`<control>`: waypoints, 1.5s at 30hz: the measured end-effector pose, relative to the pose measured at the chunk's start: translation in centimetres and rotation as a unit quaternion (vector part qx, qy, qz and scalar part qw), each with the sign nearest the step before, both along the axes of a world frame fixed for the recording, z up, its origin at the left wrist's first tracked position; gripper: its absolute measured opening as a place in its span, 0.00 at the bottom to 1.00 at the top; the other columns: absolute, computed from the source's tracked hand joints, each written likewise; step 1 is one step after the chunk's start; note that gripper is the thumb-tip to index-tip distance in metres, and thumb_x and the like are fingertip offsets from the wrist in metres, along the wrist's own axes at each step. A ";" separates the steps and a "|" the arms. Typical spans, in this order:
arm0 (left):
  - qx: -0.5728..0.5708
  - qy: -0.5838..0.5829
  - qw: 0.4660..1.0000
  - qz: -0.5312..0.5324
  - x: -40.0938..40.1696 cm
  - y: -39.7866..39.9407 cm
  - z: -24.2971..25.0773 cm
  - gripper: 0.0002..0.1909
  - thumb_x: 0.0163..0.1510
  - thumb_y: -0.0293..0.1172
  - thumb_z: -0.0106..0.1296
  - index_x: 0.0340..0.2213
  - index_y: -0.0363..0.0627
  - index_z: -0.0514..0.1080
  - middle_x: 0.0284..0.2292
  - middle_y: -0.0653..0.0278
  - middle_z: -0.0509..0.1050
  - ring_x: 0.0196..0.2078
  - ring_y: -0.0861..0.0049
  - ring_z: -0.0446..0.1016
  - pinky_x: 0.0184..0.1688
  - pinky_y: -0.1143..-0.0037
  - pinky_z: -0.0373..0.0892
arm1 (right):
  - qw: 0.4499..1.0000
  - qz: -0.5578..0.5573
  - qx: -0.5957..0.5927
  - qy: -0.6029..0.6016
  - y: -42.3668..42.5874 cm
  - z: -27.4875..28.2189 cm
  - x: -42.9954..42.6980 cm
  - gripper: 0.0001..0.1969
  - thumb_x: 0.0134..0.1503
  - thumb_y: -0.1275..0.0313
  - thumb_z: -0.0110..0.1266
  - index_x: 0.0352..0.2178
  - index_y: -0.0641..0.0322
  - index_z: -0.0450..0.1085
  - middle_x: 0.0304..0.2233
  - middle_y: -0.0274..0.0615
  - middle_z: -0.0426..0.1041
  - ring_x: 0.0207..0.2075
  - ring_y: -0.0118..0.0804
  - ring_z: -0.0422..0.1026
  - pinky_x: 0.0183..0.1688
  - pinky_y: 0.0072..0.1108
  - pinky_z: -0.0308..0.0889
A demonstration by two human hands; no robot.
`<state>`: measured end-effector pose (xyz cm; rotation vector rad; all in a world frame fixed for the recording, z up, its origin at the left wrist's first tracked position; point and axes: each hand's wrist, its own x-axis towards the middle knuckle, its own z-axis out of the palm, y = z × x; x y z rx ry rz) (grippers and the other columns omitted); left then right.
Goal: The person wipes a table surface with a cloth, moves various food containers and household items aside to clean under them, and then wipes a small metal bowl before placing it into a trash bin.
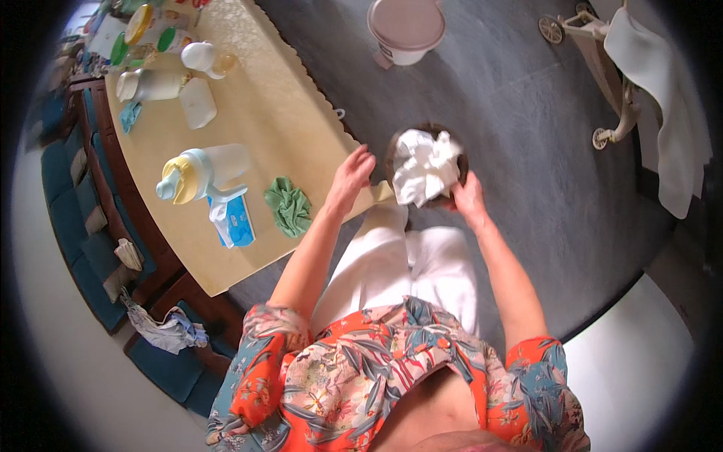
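My right hand [469, 196] grips the near right edge of a dark round container [463, 164], in front of my knees. Crumpled white tissue or cloth [427, 164] fills it and hides its inside. Left of it, my left hand [357, 169] hovers near the table's edge with its fingers curled; whether it holds anything small cannot be seen. On the cloth-covered table [316, 130] lie a crumpled green cloth [288, 207], a blue tissue pack [237, 221] with a tissue sticking out, and a clear bottle with a yellow and pale blue lid [186, 175].
Jars [151, 85], a white-topped bottle [199, 56] and a small blue cloth [130, 116] lie farther up the table. A lidded bucket [405, 28] stands on the floor ahead. A wheeled frame [615, 85] is at the right, a cushioned wooden sofa [85, 203] at the left.
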<state>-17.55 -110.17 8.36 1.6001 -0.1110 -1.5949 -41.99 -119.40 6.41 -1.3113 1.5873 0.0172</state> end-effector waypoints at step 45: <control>-0.130 0.159 0.969 0.138 1.5 -4.1 -3.5 0.28 0.43 0.26 0.55 0.46 0.38 0.57 0.39 0.64 0.66 0.41 0.78 0.65 0.45 0.77 0.62 | 0.934 0.279 -0.223 -0.024 -0.6 3.7 10.8 0.34 0.41 0.58 0.55 0.49 0.57 0.53 0.35 0.45 0.65 0.36 0.42 0.67 0.37 0.28 0.63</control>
